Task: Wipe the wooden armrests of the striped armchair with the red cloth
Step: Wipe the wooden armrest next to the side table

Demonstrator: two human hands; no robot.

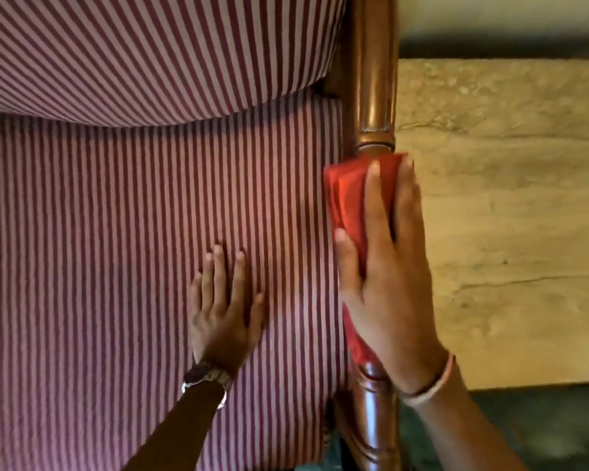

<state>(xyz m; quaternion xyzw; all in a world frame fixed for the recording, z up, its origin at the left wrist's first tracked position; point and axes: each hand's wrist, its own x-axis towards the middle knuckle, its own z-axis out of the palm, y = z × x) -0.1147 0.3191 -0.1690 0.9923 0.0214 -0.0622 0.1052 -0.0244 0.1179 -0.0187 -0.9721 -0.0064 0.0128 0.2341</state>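
The striped armchair [133, 205] fills the left of the head view, its seat in red and pale stripes. Its right wooden armrest [374, 73] runs from top to bottom, glossy brown. My right hand [388, 266] lies flat along the armrest's middle, pressing the red cloth [349, 195] onto the wood with fingers wrapped over it. The cloth hides that stretch of the rail; bare wood shows above it and below my wrist. My left hand [223, 307] rests palm down on the seat cushion, fingers spread, holding nothing. The other armrest is out of view.
A striped back cushion [150, 52] overhangs the seat at the top. To the right of the armrest lies a beige marble floor [507, 215], with a dark strip at the bottom right. A watch sits on my left wrist [204, 379].
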